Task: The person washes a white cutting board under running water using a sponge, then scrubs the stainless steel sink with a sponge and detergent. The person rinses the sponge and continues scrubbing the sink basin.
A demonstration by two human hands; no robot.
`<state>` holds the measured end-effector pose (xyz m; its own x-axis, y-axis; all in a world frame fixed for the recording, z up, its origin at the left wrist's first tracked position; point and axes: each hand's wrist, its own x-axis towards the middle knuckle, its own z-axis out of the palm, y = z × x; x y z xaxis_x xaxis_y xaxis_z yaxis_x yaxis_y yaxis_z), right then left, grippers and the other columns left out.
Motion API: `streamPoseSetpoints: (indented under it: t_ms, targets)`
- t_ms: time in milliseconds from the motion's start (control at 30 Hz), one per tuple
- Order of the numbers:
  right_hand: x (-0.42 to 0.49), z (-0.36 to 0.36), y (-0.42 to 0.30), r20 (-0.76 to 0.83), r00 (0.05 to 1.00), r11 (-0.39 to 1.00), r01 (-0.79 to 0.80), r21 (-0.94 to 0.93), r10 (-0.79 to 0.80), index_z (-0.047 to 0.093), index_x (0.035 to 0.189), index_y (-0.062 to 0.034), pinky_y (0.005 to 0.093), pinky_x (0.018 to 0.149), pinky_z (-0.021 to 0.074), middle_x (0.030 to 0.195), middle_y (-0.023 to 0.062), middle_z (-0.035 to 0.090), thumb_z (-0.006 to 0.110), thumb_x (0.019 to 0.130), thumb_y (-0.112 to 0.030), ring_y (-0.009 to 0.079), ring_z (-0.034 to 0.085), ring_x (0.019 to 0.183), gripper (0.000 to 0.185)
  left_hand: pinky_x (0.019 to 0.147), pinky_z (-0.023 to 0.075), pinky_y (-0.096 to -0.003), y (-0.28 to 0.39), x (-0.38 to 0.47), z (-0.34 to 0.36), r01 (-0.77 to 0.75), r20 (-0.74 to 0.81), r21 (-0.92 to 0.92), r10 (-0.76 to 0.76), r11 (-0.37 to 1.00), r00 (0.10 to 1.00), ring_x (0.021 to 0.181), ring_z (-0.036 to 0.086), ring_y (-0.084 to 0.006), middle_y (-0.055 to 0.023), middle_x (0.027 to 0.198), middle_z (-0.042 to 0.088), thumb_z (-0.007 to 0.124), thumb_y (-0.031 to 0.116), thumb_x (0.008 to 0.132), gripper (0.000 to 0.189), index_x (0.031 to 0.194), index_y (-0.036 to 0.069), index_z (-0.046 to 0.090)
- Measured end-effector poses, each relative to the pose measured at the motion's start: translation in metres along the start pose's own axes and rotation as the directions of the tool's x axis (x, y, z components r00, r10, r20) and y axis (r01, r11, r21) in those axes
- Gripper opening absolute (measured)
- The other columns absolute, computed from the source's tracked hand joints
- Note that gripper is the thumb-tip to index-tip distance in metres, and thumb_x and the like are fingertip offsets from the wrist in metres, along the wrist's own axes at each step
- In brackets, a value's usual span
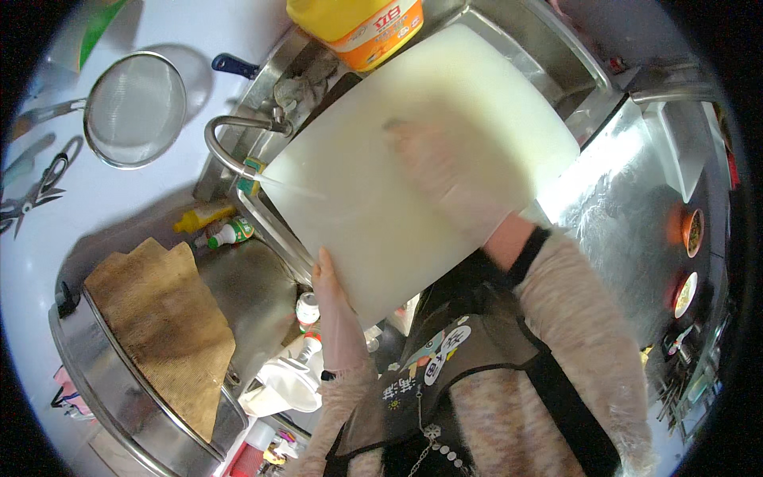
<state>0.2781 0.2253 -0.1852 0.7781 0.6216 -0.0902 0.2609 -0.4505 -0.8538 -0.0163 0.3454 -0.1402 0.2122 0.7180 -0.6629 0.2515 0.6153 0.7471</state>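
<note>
A large white cutting board (357, 238) lies slanted over a steel sink (524, 53). My left hand (334, 310), in a thin clear glove, grips its lower left edge, thumb on top. Blurred by motion, my right hand (435, 173) is on the middle of the board, also gloved; a dark bit shows at its fingertips, and whether it holds something cannot be told. Water runs from the curved faucet (226, 143) onto the board's left part. Just under the spout, a green and yellow sponge (252, 174) rests at the sink's rim.
A yellow detergent jug (363, 36) stands behind the board. To the left are a mesh strainer (136, 110), scissors (33, 200), a brown cloth or paper sheet (167, 328) and small bottles (232, 231). A steel counter (620, 238) with small bowls (692, 232) extends right.
</note>
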Motion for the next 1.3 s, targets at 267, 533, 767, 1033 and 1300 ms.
streamPoseSetpoints:
  t_ms: [267, 533, 767, 1033, 1300]
  targets:
    - [0.014, 0.08, -0.104, 0.335, 0.931, 0.958, 0.215, -0.188, -0.143, 0.069, 0.116, -0.0167, 0.052, 0.08, 0.058, 0.102, 0.0177, 0.073, 0.052, 0.098, -0.034, 0.0391, 0.071, 0.087, 0.03, 0.08, 0.0582, -0.035, -0.01, -0.005, -0.02, -0.033, -0.045, 0.083, 0.037, 0.996, 0.998, 0.093, 0.069, -0.0194, -0.0076, 0.108, 0.072, 0.071, 0.042, 0.098, 0.042, 0.117, 0.004, 0.064]
    - [0.111, -0.09, 0.107, -0.61, 0.791, 0.879, -0.323, -0.352, 0.046, 0.072, 0.1, -0.0078, 0.0452, 0.077, 0.0567, 0.092, 0.0163, 0.072, 0.053, 0.102, -0.034, 0.0335, 0.072, 0.089, 0.033, 0.072, 0.0601, -0.0359, -0.008, -0.022, -0.002, -0.044, 0.013, -0.054, 0.044, 0.998, 0.999, 0.084, 0.07, -0.0201, -0.0054, 0.099, 0.073, 0.072, 0.04, 0.098, 0.035, 0.108, 0.007, 0.065]
    - [-0.033, 0.023, -0.058, 0.358, 0.893, 0.946, -0.316, 0.068, 0.272, 0.068, 0.109, -0.0061, 0.0519, 0.087, 0.0538, 0.098, 0.0221, 0.071, 0.047, 0.103, -0.04, 0.0398, 0.07, 0.093, 0.04, 0.08, 0.0604, -0.0392, -0.031, 0.009, -0.032, 0.012, 0.034, -0.086, -0.009, 0.996, 0.999, 0.096, 0.069, -0.0231, -0.0084, 0.113, 0.071, 0.067, 0.037, 0.102, 0.035, 0.119, 0.006, 0.062]
    - [-0.043, -0.126, 0.101, -0.106, 0.992, 0.828, -0.112, -0.549, 0.063, 0.069, 0.116, -0.0123, 0.0441, 0.085, 0.0578, 0.109, 0.0142, 0.07, 0.058, 0.096, -0.018, 0.0355, 0.07, 0.097, 0.024, 0.09, 0.0575, -0.0397, -0.032, -0.001, -0.023, -0.006, 0.034, 0.011, 0.006, 1.0, 0.999, 0.106, 0.068, -0.0255, -0.0093, 0.122, 0.069, 0.062, 0.038, 0.104, 0.041, 0.129, 0.005, 0.06]
    - [-0.012, -0.239, 0.168, -0.724, 0.676, 0.846, -0.458, -0.272, 0.134, 0.072, 0.12, -0.0195, 0.0442, 0.086, 0.0555, 0.108, 0.0148, 0.071, 0.066, 0.094, -0.019, 0.0324, 0.069, 0.099, 0.027, 0.085, 0.0566, -0.0369, -0.036, -0.002, -0.002, -0.019, 0.044, 0.024, 0.018, 1.0, 0.999, 0.097, 0.067, -0.0204, -0.0072, 0.111, 0.071, 0.06, 0.038, 0.106, 0.039, 0.124, 0.003, 0.063]
